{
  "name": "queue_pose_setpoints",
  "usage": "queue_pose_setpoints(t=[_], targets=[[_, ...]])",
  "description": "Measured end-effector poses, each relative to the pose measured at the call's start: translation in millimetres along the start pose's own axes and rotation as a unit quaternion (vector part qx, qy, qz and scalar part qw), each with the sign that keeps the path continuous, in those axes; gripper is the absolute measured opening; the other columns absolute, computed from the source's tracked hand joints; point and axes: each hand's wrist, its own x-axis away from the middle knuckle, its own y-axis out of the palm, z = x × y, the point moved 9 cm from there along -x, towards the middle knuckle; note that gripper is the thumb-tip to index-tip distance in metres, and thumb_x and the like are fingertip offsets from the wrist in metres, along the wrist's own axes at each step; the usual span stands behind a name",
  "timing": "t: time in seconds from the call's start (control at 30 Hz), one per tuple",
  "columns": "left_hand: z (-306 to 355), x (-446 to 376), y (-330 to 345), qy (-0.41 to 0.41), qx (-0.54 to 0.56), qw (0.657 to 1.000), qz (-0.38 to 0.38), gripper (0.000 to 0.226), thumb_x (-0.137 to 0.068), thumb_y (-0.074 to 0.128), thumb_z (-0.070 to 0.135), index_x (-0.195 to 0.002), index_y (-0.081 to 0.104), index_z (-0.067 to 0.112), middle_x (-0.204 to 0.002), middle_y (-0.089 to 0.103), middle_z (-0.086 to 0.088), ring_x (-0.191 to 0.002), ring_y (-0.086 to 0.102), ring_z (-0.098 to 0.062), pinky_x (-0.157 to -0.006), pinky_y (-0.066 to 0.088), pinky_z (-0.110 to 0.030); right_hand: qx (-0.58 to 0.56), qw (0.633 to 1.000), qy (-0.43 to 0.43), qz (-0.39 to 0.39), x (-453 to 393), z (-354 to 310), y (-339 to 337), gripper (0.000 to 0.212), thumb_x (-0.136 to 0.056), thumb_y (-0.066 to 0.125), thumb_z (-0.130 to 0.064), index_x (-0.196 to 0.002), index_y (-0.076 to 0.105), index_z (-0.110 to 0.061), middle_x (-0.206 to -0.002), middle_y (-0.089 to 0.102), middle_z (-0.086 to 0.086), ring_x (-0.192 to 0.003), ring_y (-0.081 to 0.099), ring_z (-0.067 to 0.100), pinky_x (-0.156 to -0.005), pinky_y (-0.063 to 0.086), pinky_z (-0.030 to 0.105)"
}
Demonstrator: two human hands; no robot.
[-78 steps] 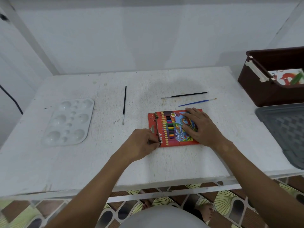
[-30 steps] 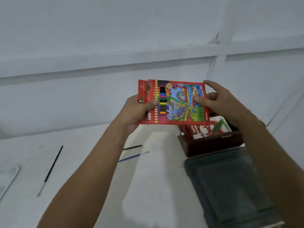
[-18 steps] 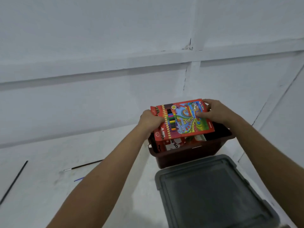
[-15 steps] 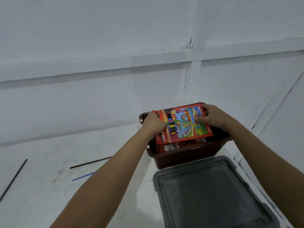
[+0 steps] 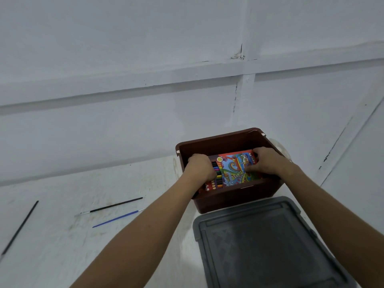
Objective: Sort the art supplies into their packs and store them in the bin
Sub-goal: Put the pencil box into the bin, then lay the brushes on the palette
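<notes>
The red pack of colour pencils (image 5: 233, 170) lies flat inside the dark brown bin (image 5: 218, 142) at the right of the white table. My left hand (image 5: 200, 168) grips the pack's left end and my right hand (image 5: 266, 161) grips its right end, both hands down inside the bin. On the table to the left lie a black brush (image 5: 112, 206), a blue brush (image 5: 115, 219) and, further left, another black brush (image 5: 19, 227). What lies under the pack is hidden.
A grey bin lid (image 5: 268, 242) lies flat on the table right in front of the bin. White walls close in behind and on the right. A white round object (image 5: 279, 148) shows behind the bin's right corner.
Both hands lifted the pencil pack off the table, carried it right over the bin and lowered it inside. The view swung right with them; the palette is out of view.
</notes>
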Motion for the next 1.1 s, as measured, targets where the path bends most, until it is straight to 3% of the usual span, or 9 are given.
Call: queue_pose_setpoints(t=[0.07,0.17,0.23,0.37,0.43,0.57,0.83,1.0,1.1], targets=[[2,2,-10,0.015,-0.020,0.998,0.049,0.043,-0.089,0.060,0.034,-0.121,0.052,0.007,-0.116,0.060,-0.010,-0.102,0.059,-0.024,-0.092,0.049,-0.034,0.025,0.999,0.000,0.025,5,-6,-5,0.055,-0.074,0.078,-0.032,-0.119,0.054,-0.010,-0.118,0.060,0.008,-0.094,0.057,0.016,-0.084,0.049,0.029],[-8,12,-38,0.021,0.070,0.989,0.132,0.031,-0.082,0.065,0.025,-0.106,0.058,0.006,-0.106,0.058,-0.013,-0.092,0.061,-0.025,-0.069,0.048,-0.030,0.020,0.995,-0.027,0.089,16,-34,-17,0.064,-0.075,0.077,-0.031,-0.128,0.051,-0.006,-0.126,0.053,0.013,-0.108,0.055,0.023,-0.091,0.045,0.031],[-26,20,-58,0.031,0.122,0.977,0.172,0.020,-0.078,0.064,0.023,-0.091,0.058,0.009,-0.093,0.059,-0.009,-0.085,0.062,-0.025,-0.060,0.044,-0.028,-0.030,0.990,-0.072,0.118,27,-69,-22,0.065,-0.075,0.077,-0.031,-0.131,0.052,-0.007,-0.121,0.055,0.012,-0.105,0.056,0.021,-0.087,0.042,0.026],[-102,42,-79,0.003,0.205,0.957,0.206,0.033,-0.078,0.065,0.029,-0.107,0.065,0.012,-0.105,0.062,-0.004,-0.095,0.059,-0.019,-0.072,0.041,-0.023,-0.102,0.972,-0.176,0.121,49,-165,-10,0.043,-0.076,0.077,-0.027,-0.114,0.064,-0.010,-0.095,0.062,0.004,-0.074,0.057,0.012,-0.073,0.044,0.021],[-153,57,-80,-0.029,0.234,0.950,0.203,0.039,-0.078,0.066,0.031,-0.114,0.064,0.016,-0.110,0.061,0.000,-0.091,0.055,-0.014,-0.074,0.038,-0.021,-0.122,0.961,-0.218,0.116,57,-216,7,0.036,-0.075,0.076,-0.025,-0.106,0.067,-0.010,-0.090,0.063,0.002,-0.071,0.058,0.012,-0.074,0.048,0.020],[-267,101,-74,-0.100,0.281,0.934,0.195,0.037,-0.078,0.067,0.031,-0.112,0.064,0.019,-0.099,0.060,0.004,-0.087,0.055,-0.011,-0.069,0.038,-0.019,-0.152,0.954,-0.256,0.029,63,-313,72,0.041,-0.077,0.075,-0.032,-0.114,0.064,-0.017,-0.099,0.061,-0.003,-0.075,0.061,0.011,-0.062,0.042,0.005],[-528,232,-53,-0.284,0.273,0.891,0.227,0.037,-0.082,0.065,0.029,-0.117,0.064,0.018,-0.116,0.061,-0.003,-0.107,0.056,-0.018,-0.082,0.039,-0.022,-0.162,0.918,-0.327,-0.156,113,-514,251,0.041,-0.076,0.074,-0.037,-0.113,0.064,-0.023,-0.099,0.058,-0.008,-0.075,0.061,0.003,-0.057,0.043,0.010],[-669,313,-25,-0.398,0.227,0.861,0.222,0.048,-0.087,0.061,0.030,-0.130,0.053,0.011,-0.135,0.052,-0.010,-0.119,0.051,-0.024,-0.092,0.039,-0.028,-0.158,0.895,-0.332,-0.252,150,-613,355,0.047,-0.078,0.073,-0.039,-0.117,0.063,-0.017,-0.103,0.063,-0.002,-0.086,0.061,0.010,-0.070,0.043,0.018],[-725,341,-1,-0.449,0.189,0.856,0.172,0.055,-0.093,0.054,0.036,-0.137,0.045,0.004,-0.141,0.046,-0.015,-0.128,0.044,-0.029,-0.102,0.035,-0.032,-0.140,0.900,-0.300,-0.283,164,-649,405,0.059,-0.079,0.070,-0.039,-0.130,0.054,-0.014,-0.120,0.061,0.003,-0.105,0.059,0.015,-0.082,0.042,0.020]])
